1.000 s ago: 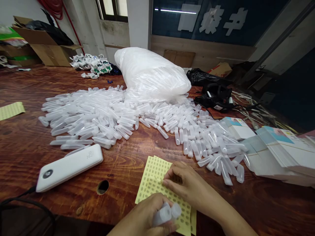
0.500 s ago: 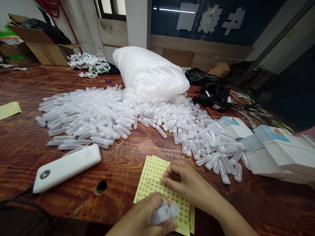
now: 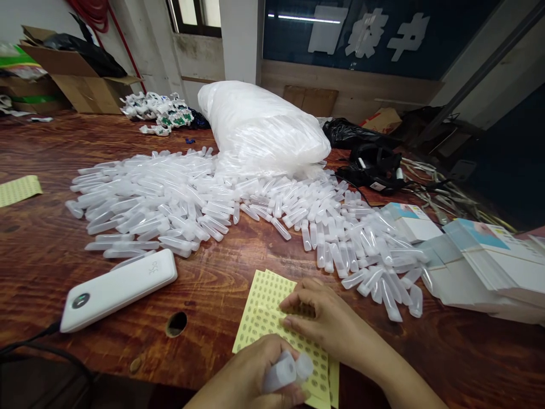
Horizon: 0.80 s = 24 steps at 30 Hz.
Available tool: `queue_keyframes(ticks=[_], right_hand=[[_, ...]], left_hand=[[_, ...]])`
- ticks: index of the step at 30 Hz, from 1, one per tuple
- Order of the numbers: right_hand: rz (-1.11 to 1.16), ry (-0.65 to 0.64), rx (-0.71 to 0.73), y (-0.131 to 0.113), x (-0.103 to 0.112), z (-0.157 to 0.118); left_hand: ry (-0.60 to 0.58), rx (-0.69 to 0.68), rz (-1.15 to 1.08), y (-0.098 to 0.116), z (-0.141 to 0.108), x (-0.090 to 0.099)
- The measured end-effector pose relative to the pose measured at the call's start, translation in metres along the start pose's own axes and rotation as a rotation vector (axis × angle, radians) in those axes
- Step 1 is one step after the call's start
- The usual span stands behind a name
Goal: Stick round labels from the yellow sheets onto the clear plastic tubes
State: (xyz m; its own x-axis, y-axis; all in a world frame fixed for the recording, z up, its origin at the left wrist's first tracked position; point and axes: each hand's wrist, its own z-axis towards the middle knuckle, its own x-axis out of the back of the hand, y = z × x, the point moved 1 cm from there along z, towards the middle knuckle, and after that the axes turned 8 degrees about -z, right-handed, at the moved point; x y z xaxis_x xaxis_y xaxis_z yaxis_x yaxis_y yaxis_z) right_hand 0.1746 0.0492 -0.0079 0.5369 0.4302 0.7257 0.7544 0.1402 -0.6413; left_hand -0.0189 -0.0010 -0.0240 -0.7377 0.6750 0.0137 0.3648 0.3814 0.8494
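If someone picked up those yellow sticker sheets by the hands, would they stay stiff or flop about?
Probably flop: the yellow sheets look paper-thin. They'd likely be light, being so flat. They may also slide over each other, since their edges lie slightly out of line.

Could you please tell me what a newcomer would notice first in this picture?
Probably the bulging white bag at centre back, behind a broad heap of translucent tubes. Near the bottom edge, yellow sheets lie below the left hand, which holds two pale tubes, and the right hand.
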Motion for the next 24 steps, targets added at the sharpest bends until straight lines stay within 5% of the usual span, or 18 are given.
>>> queue_keyframes(ticks=[24], right_hand=[[-0.038, -0.019, 0.043, -0.0011, 0.0038, -0.0001]], left_hand=[[-0.022, -0.039, -0.003, -0.0043, 0.0025, 0.0014]])
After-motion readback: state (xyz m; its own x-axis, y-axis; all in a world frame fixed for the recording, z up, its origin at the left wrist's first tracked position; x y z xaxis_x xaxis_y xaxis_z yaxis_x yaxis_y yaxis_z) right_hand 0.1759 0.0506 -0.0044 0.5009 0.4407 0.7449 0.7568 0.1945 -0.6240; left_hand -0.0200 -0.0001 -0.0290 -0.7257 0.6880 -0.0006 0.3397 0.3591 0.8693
